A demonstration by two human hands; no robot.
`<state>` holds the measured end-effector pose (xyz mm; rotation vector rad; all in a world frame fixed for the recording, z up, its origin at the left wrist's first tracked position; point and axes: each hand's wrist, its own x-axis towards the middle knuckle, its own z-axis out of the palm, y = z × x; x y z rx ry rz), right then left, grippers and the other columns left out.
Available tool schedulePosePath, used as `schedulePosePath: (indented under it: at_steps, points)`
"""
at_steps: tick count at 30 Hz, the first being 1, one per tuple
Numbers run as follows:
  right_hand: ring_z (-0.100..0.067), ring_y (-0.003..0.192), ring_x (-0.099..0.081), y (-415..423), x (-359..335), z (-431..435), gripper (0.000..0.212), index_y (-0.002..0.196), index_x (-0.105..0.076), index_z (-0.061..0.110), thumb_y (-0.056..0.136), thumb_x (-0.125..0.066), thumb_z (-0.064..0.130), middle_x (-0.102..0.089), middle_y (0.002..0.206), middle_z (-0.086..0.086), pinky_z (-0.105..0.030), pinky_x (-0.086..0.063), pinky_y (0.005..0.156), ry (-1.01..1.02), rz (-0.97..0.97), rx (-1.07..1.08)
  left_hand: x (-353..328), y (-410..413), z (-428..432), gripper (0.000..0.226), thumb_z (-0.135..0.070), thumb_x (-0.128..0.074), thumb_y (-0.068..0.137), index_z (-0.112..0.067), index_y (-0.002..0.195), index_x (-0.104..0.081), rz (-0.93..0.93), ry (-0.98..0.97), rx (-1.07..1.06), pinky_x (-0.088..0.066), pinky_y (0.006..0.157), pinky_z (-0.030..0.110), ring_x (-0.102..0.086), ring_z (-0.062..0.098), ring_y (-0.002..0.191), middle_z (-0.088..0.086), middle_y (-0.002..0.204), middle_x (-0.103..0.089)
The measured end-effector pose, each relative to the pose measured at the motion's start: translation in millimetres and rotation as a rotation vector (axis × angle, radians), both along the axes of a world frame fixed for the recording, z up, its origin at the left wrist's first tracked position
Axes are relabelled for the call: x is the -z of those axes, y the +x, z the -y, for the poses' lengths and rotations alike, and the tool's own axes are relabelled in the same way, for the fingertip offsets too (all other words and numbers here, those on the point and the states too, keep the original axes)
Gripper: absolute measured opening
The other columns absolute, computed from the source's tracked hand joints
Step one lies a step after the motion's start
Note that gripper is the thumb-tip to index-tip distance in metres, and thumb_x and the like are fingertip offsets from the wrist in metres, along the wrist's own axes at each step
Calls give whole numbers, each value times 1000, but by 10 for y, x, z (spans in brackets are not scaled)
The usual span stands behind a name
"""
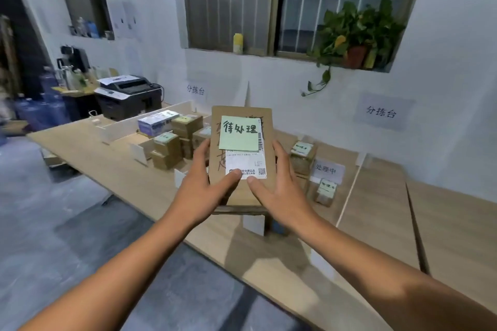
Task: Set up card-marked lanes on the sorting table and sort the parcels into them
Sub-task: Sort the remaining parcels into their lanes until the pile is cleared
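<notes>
I hold a flat cardboard parcel [243, 112] above the sorting table [129, 183], tilted toward me so its green note [238, 133] reads 待处理. My left hand [204, 183] and right hand [281, 183] clamp its sides, thumbs pressing the shipping label [248, 164]. I am probably reading it to choose its lane.

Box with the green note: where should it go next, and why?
Probably down beside the pile of boxes on the left. The left hand and right hand hold the box above the table; its green note reads 待处理, unlike the card reading 处理中.
</notes>
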<state>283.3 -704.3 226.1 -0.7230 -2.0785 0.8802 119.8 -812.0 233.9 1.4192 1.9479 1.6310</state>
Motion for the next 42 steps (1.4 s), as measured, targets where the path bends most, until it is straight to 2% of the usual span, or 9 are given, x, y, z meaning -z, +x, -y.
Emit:
schedulePosePath:
  at_steps: [4,11,17,19,24,26,28,39,42]
  points:
    - [23,130,-21,-1078,59,205,91,157,-6,46,89,-66,49,-23,153,26,-18,-21,109,8,-11,-82,64,-999,308,84,-56,-73,82,-50,149,-23,-10,1,-71,-52,87,27,-58,-13,112,-36,128,-57]
    - [7,134,-27,-2539,170,260,90,156,-5,51,89,-64,52,-23,161,20,-29,-27,110,-20,2,-166,160,-2318,475,80,-59,-70,81,-57,144,-20,13,-25,-176,-42,79,10,-50,-28,105,-46,117,-50]
    - [27,129,-25,-3696,327,-95,86,153,-9,56,87,-65,51,-30,146,30,-15,-23,105,-37,-25,-245,305,-3370,206,87,-64,-68,81,-53,149,-14,22,-72,-254,-48,87,26,-60,3,115,-25,132,-56]
    - [21,132,-29,-4186,382,-278,84,149,-9,62,86,-64,51,-34,146,27,-13,-28,103,-34,-30,-263,351,-3795,47,85,-66,-67,80,-56,147,-14,21,-78,-289,-51,86,28,-61,7,114,-23,134,-55]
    - [1,129,-45,-5348,483,-740,83,155,-15,46,87,-63,50,-41,145,9,-25,-55,95,-35,-54,-275,364,-4795,-333,86,-67,-66,80,-57,147,-14,33,-105,-356,-49,83,19,-60,-8,108,-40,120,-54]
    - [-10,130,-49,-5785,464,-910,86,156,-11,46,87,-61,54,-39,148,9,-43,-58,93,-21,-40,-291,327,-5202,-473,86,-66,-67,80,-56,148,-14,16,-106,-391,-45,76,8,-57,-21,101,-52,110,-51]
    - [-12,134,-48,-6211,448,-1058,87,156,-9,45,86,-59,56,-35,153,10,-48,-56,96,-20,-41,-316,298,-5591,-588,84,-62,-68,84,-55,149,-15,12,-107,-413,-43,66,0,-53,-29,96,-60,102,-47]
    - [-6,135,-44,-8315,709,-1470,87,154,-7,52,87,-61,60,-36,149,15,-45,-55,101,-56,-4,-372,510,-7602,-967,81,-63,-68,78,-56,142,-18,84,-150,-475,-50,70,15,-62,-10,97,-38,109,-54]
    - [3,131,-46,-8912,848,-1581,88,153,-5,57,86,-61,63,-36,149,19,-27,-57,92,-94,5,-356,649,-8272,-1129,81,-62,-68,79,-55,142,-17,95,-166,-426,-49,69,13,-61,-6,102,-40,111,-49]
